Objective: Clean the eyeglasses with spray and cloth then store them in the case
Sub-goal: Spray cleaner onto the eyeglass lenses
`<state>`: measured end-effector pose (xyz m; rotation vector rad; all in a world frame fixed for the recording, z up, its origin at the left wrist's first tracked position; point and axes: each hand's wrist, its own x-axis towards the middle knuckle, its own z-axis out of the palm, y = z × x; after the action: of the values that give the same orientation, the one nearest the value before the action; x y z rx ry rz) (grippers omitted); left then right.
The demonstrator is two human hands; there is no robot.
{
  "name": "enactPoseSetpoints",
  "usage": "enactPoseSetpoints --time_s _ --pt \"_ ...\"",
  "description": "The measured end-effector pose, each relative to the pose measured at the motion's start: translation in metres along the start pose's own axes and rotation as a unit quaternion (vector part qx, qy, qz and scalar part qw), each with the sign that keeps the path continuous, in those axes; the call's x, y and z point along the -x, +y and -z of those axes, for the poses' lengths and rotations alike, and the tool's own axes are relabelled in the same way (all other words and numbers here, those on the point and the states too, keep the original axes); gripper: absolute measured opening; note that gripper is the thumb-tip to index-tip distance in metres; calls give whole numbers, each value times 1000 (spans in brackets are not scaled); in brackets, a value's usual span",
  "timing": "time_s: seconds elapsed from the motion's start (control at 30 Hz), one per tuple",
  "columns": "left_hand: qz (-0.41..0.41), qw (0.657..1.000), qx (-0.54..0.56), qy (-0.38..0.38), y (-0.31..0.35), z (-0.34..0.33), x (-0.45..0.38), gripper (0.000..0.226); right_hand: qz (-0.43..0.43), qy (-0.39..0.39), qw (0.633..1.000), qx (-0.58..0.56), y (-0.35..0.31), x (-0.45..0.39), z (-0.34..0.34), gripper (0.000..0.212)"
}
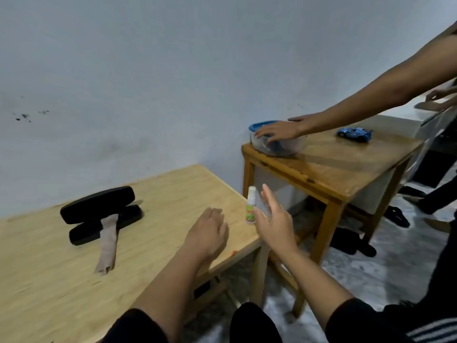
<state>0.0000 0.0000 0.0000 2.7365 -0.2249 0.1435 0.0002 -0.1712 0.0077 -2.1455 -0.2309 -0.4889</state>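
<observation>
A black glasses case (99, 211) lies open on the light wooden table (49, 280), lid raised toward the wall. A beige cloth (108, 243) drapes from the case's lower half onto the table. The eyeglasses are not visible. A small white spray bottle (251, 206) with a green label stands upright near the table's right edge. My left hand (210, 231) rests palm down on the table, just left of the bottle. My right hand (274, 221) hovers open beside the bottle on its right, fingers spread, not touching it.
Another person's arm (371, 100) reaches over a darker wooden side table (333, 169), the hand on a clear plastic container (279, 144) with a blue lid. A blue toy car (354, 133) sits there too. Dark sandals lie on the marbled floor (395, 268).
</observation>
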Motion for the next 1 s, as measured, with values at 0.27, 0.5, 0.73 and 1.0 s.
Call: enactPoseSetpoints --time_s 0.27,0.5,0.73,1.0 --pt "51 998 25 8 -13 -16 0 50 22 -2 1000 -5 5 -11 -21 63" --pt "58 988 126 62 6 -4 -17 41 25 -22 999 -17 15 -28 -30 63" --pt "16 944 315 96 50 18 -54 37 69 -47 996 -20 20 -33 -23 60" --pt "133 852 502 70 49 19 -73 11 73 -67 995 -19 15 -34 -15 60"
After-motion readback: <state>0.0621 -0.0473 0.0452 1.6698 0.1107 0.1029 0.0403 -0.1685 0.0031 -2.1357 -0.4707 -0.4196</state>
